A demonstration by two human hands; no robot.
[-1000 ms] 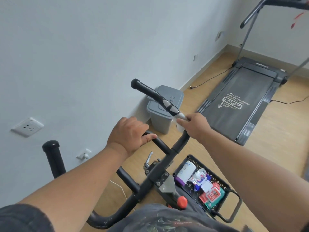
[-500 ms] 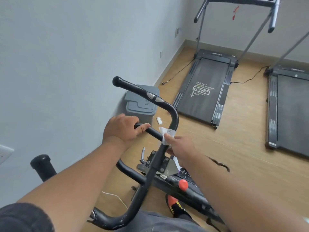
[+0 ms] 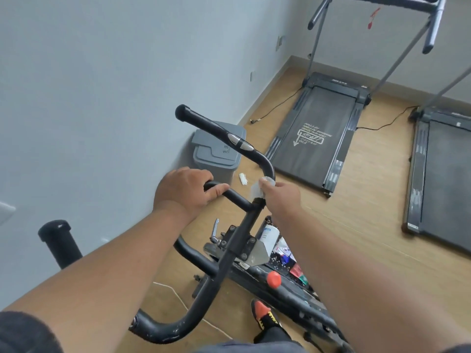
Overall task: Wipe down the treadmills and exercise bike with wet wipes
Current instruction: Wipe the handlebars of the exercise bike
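Wet wipe (image 3: 258, 187) at frame centre, pressing against black handlebar (image 3: 265, 164) of exercise bike, just below bend. My right hand (image 3: 281, 200) pinching wipe onto bar. My left hand (image 3: 187, 192) curling around inner grip at 9 o'clock of wipe. Grey bin (image 3: 216, 151) at 11 o'clock by wall. Treadmill (image 3: 316, 136) at 1 o'clock, second treadmill (image 3: 443, 174) at 3 o'clock. Basket of supplies (image 3: 283, 250) at 6 o'clock on floor.
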